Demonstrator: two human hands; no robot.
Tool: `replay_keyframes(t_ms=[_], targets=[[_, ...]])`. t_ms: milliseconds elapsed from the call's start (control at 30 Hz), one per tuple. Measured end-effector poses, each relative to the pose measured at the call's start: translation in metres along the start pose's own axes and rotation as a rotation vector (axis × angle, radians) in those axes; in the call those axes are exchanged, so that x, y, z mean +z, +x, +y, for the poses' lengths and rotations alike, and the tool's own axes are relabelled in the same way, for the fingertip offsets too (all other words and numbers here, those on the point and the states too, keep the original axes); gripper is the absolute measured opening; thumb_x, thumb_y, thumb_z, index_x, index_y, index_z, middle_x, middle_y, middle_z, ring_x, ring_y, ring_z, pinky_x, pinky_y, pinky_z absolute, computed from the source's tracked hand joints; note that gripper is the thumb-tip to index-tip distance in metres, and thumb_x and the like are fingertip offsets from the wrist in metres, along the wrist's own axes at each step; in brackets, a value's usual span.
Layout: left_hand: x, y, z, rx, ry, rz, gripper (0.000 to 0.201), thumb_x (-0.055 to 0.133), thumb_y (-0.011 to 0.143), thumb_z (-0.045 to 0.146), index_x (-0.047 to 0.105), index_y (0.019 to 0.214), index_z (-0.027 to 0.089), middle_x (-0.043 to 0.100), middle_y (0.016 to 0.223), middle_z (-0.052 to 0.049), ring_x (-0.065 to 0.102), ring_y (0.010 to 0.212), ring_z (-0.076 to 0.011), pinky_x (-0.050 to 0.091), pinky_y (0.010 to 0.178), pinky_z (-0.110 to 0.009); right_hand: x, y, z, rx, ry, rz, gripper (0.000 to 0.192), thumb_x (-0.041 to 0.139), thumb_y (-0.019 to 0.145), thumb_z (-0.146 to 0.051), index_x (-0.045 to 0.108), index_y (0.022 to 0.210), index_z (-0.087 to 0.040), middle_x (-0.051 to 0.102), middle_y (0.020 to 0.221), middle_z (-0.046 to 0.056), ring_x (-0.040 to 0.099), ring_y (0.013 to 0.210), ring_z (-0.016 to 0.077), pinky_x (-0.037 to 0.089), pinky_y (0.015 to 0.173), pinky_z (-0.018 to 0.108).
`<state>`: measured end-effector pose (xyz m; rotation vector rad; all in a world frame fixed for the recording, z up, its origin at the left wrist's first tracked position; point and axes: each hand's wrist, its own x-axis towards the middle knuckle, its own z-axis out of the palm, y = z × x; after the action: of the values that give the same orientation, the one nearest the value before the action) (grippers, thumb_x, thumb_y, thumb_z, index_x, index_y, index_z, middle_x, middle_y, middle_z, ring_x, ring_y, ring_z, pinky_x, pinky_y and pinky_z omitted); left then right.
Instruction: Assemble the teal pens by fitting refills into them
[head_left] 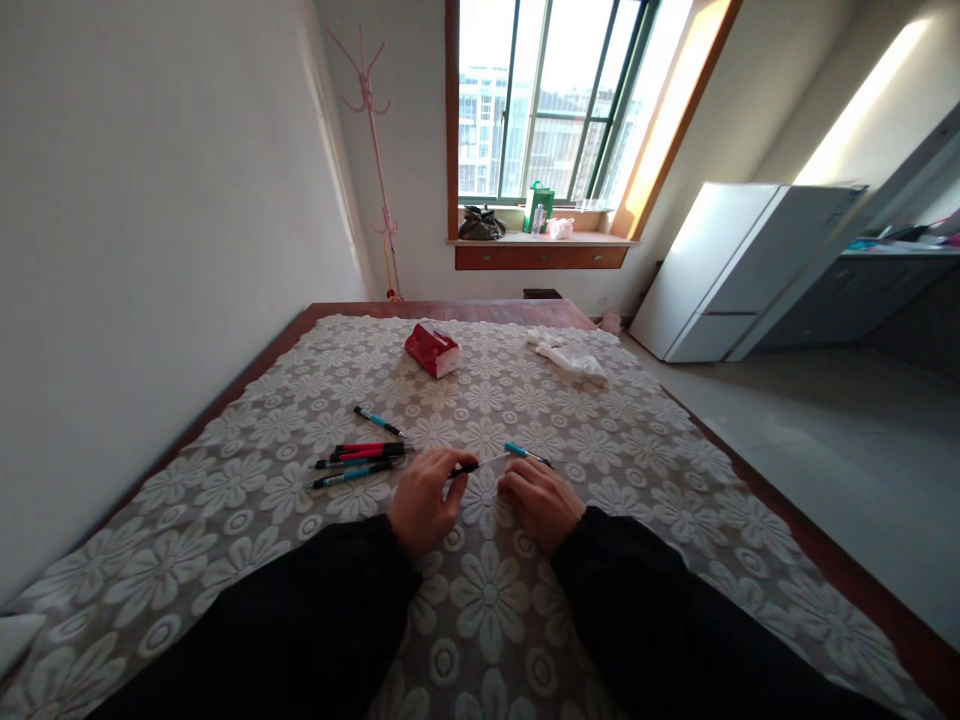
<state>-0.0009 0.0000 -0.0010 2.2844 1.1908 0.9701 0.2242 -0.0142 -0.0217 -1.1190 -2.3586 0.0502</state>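
Currently both hands low on the floral tablecloth [480, 590]. Left hand [424, 500] pinches the dark end of a teal pen [501, 459]; right hand [541, 503] closed beside it, fingertips on the same pen, which runs between them just above the cloth. Four more pens [360, 458] lie left; red tissue pack [432, 349] farther back.

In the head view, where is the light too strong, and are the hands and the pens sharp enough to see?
Head view: the window is overexposed, with glare on its right frame and on the far right wall. The edges bend from wide-angle distortion. The left hand and right hand are evenly lit and fairly sharp, both on a pen; the pens to the left are small but clear.
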Motion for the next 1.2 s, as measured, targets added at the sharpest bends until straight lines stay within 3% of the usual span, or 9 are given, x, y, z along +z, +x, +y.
replay_keyframes(t_ms=[100,200,267,333,467,533,667,933,1200], targets=[[-0.001,0.0,0.001,-0.003,0.022,-0.011,0.023,0.056,0.091,0.01,0.064,0.109,0.022,0.069,0.106,-0.004,0.062,0.102,-0.0227,0.047,0.092,-0.038,-0.001,0.0,0.001,0.063,0.085,0.029,0.018,0.045,0.096,-0.01,0.058,0.087,-0.02,0.062,0.088,0.005,0.06,0.087,0.0194,0.05,0.081,0.032],[-0.001,0.0,0.001,-0.004,0.03,-0.034,0.023,0.056,0.09,0.01,0.064,0.108,0.023,0.07,0.106,-0.003,0.063,0.1,-0.0224,0.048,0.092,-0.038,-0.002,0.0,0.005,0.251,0.32,0.163,0.013,0.043,0.096,-0.016,0.054,0.093,-0.021,0.061,0.083,0.002,0.06,0.077,0.0162,0.049,0.072,0.029],[0.0,0.0,0.0,-0.001,0.029,-0.052,0.024,0.056,0.09,0.01,0.065,0.108,0.024,0.07,0.106,-0.003,0.064,0.098,-0.0214,0.049,0.091,-0.036,-0.003,0.001,0.009,0.385,0.55,0.251,0.009,0.048,0.095,-0.025,0.055,0.098,-0.021,0.063,0.081,0.001,0.06,0.072,0.0148,0.048,0.067,0.028],[0.0,0.0,-0.001,0.003,0.03,-0.064,0.025,0.056,0.089,0.011,0.065,0.109,0.024,0.07,0.105,-0.003,0.065,0.096,-0.0207,0.05,0.088,-0.035,-0.004,0.003,0.011,0.468,0.779,0.286,0.017,0.056,0.092,-0.037,0.059,0.098,-0.021,0.065,0.08,0.001,0.06,0.069,0.0148,0.048,0.063,0.028],[0.001,-0.001,0.0,0.016,0.032,-0.099,0.025,0.056,0.09,0.013,0.065,0.11,0.025,0.07,0.106,-0.002,0.065,0.095,-0.0198,0.051,0.087,-0.033,-0.006,0.006,0.01,0.523,1.03,0.31,0.031,0.069,0.083,-0.051,0.066,0.088,-0.021,0.068,0.08,0.003,0.058,0.066,0.0145,0.049,0.06,0.029],[0.001,-0.002,0.0,0.011,0.033,-0.116,0.024,0.056,0.091,0.013,0.065,0.11,0.025,0.07,0.107,-0.001,0.065,0.096,-0.0194,0.051,0.088,-0.033,-0.006,0.007,0.008,0.529,1.03,0.369,0.033,0.072,0.08,-0.054,0.067,0.083,-0.021,0.067,0.081,0.002,0.055,0.064,0.0125,0.047,0.058,0.028],[0.0,-0.002,0.001,-0.011,0.033,-0.135,0.025,0.056,0.092,0.013,0.065,0.111,0.026,0.07,0.107,-0.001,0.065,0.098,-0.0191,0.05,0.088,-0.032,-0.005,0.008,0.008,0.63,1.061,0.446,0.038,0.077,0.076,-0.056,0.065,0.084,-0.021,0.057,0.065,-0.003,0.047,0.054,0.01,0.04,0.05,0.025],[0.0,0.0,0.002,-0.005,0.024,-0.155,0.025,0.056,0.092,0.012,0.066,0.111,0.025,0.07,0.109,-0.002,0.065,0.099,-0.0194,0.05,0.088,-0.033,-0.005,0.01,0.008,0.706,1.106,0.332,0.044,0.08,0.069,-0.058,0.062,0.082,-0.02,0.062,0.066,-0.001,0.055,0.059,0.0127,0.044,0.054,0.026],[0.0,-0.001,0.0,-0.008,0.029,-0.156,0.025,0.057,0.092,0.011,0.066,0.111,0.025,0.07,0.109,-0.001,0.064,0.1,-0.0196,0.05,0.089,-0.033,-0.002,0.007,0.006,0.628,0.965,0.287,0.029,0.072,0.076,-0.046,0.063,0.084,-0.021,0.062,0.07,0.0,0.053,0.06,0.0132,0.042,0.056,0.026]])
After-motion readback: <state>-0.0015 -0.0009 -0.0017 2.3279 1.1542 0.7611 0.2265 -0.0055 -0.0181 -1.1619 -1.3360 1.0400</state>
